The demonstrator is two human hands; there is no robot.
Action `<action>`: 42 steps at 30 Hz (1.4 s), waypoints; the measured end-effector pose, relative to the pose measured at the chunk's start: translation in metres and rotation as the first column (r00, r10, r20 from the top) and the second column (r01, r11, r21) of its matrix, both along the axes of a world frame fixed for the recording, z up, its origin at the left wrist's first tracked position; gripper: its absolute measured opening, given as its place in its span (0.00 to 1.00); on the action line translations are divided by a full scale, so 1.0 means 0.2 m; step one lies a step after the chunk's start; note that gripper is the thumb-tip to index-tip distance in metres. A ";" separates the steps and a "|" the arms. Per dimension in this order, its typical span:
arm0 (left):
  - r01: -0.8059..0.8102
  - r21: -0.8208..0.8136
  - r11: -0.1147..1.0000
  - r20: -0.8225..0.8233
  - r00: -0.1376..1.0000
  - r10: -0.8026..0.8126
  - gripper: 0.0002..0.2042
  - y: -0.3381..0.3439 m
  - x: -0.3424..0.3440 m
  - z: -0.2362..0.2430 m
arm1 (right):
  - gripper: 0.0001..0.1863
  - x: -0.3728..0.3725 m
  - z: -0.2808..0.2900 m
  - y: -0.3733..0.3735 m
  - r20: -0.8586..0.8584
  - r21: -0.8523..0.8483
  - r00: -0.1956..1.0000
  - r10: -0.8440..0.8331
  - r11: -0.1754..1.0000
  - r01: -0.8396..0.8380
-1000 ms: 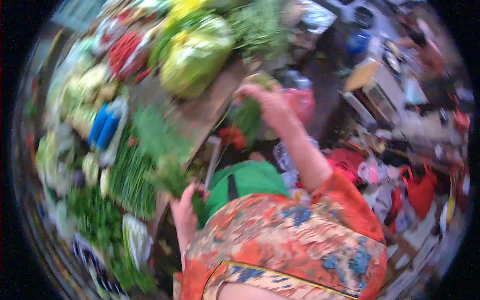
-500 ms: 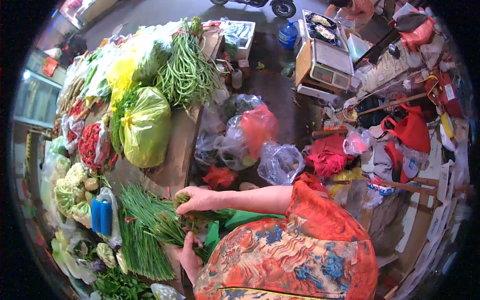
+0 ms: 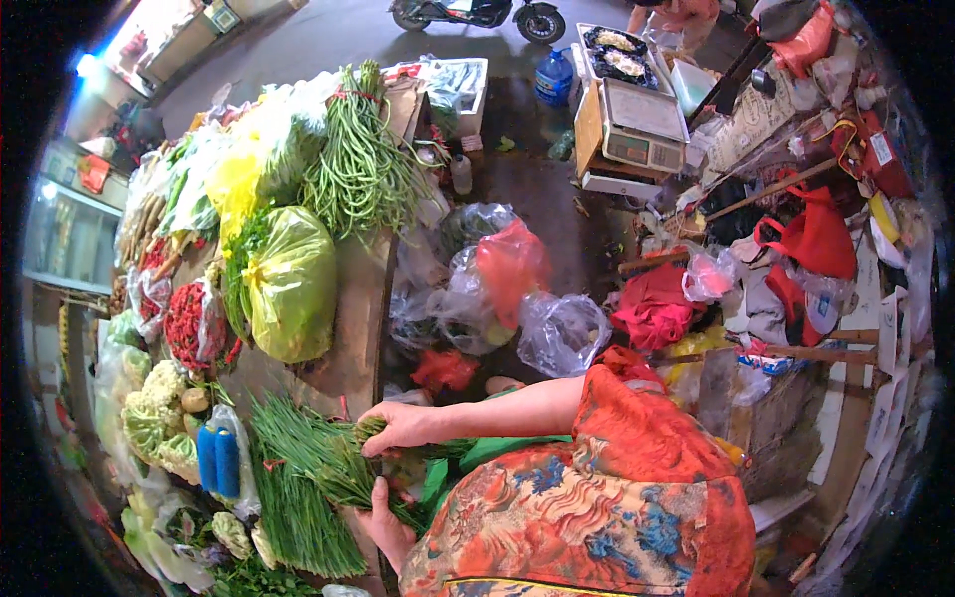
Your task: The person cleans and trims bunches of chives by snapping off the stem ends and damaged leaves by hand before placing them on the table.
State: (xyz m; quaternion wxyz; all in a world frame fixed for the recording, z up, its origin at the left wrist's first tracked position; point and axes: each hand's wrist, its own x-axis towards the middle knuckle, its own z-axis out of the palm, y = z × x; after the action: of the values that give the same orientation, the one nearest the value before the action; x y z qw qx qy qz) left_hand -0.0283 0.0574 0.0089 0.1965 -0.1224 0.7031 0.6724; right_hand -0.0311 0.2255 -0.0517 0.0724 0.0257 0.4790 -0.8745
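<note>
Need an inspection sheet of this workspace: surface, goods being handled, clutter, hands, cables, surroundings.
Surface: brown board, loaded with vegetables.
Job's things: long thin green stalks piled on the board; green bunch in the right hand.
Clutter: clear plastic bag and red bag, right of the board.
Hands: right closed on the bunch; left hand by the stalks, grip unclear.
Cables: nothing seen for certain.
Surroundings: scale, blue water jug, motorbike.

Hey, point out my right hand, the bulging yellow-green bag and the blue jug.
Right hand [image 3: 402,425]: head view, on the back of the hand.
Yellow-green bag [image 3: 293,298]: head view, middle of its bulging side.
Blue jug [image 3: 553,80]: head view, on its body.
</note>
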 end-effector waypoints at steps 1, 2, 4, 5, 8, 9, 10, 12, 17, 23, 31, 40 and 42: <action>0.066 -0.024 0.998 0.008 0.998 -0.066 0.15 -0.01 -0.01 -0.01 | 0.06 0.00 0.01 0.01 0.034 -0.047 0.999 0.018 0.999 -0.016; 0.131 -0.047 0.990 0.019 0.991 -0.131 0.15 -0.02 -0.02 -0.01 | 0.06 0.01 0.02 0.02 0.032 -0.049 0.999 0.018 0.999 -0.016; 0.143 -0.024 0.989 0.062 0.988 -0.142 0.15 -0.03 -0.01 0.02 | 0.07 0.03 0.05 0.04 0.005 -0.183 1.000 0.020 0.983 -0.019; 0.165 -0.064 0.984 0.090 0.983 -0.159 0.21 -0.03 -0.01 0.03 | 0.07 0.02 0.03 0.03 0.004 -0.185 1.000 0.021 0.983 -0.020; 0.237 -0.106 0.966 0.083 0.970 -0.229 0.27 -0.01 -0.01 0.04 | 0.07 0.00 0.00 0.02 -0.023 -0.176 0.999 0.023 0.984 -0.026; 0.286 -0.107 0.952 0.045 0.958 -0.283 0.27 0.00 -0.01 0.04 | 0.08 0.00 0.00 0.04 -0.019 -0.115 0.999 0.026 0.993 -0.028; 0.284 -0.109 0.953 0.045 0.959 -0.281 0.27 0.00 -0.01 0.02 | 0.08 0.00 0.01 0.04 -0.015 -0.056 0.999 0.034 0.998 -0.035; 0.100 -0.001 0.995 -0.039 0.994 -0.100 0.18 0.02 -0.01 -0.02 | 0.08 0.00 0.02 0.02 -0.044 0.005 0.999 -0.013 1.000 0.013; -0.020 -0.066 0.998 0.003 1.000 0.021 0.22 -0.05 -0.02 -0.03 | 0.08 -0.01 -0.03 -0.02 0.036 -0.064 0.999 -0.033 0.997 0.035; 0.028 -0.110 0.993 0.029 0.999 -0.025 0.22 -0.08 -0.01 -0.03 | 0.13 -0.01 -0.04 0.08 0.128 -0.047 0.992 -0.014 0.999 0.021; 0.098 0.201 0.975 0.136 0.983 -0.126 0.11 -0.10 -0.05 -0.05 | 0.06 -0.06 -0.03 0.19 0.171 -0.023 0.985 0.008 1.000 -0.004; 0.042 0.304 0.952 0.168 0.981 -0.097 0.10 -0.19 0.00 -0.03 | 0.05 -0.11 -0.14 0.12 0.033 0.256 0.994 -0.106 0.962 0.094; 0.072 0.321 0.944 0.149 0.981 -0.125 0.10 -0.19 0.00 -0.04 | 0.06 -0.11 -0.17 0.13 -0.056 0.367 0.968 -0.245 0.896 0.248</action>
State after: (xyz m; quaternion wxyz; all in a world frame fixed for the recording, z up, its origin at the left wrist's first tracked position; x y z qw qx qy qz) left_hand -0.0278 0.0190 0.0017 0.3054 -0.1103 0.5736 0.7520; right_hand -0.0537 0.2507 -0.0849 -0.0470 0.0955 0.6289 -0.7701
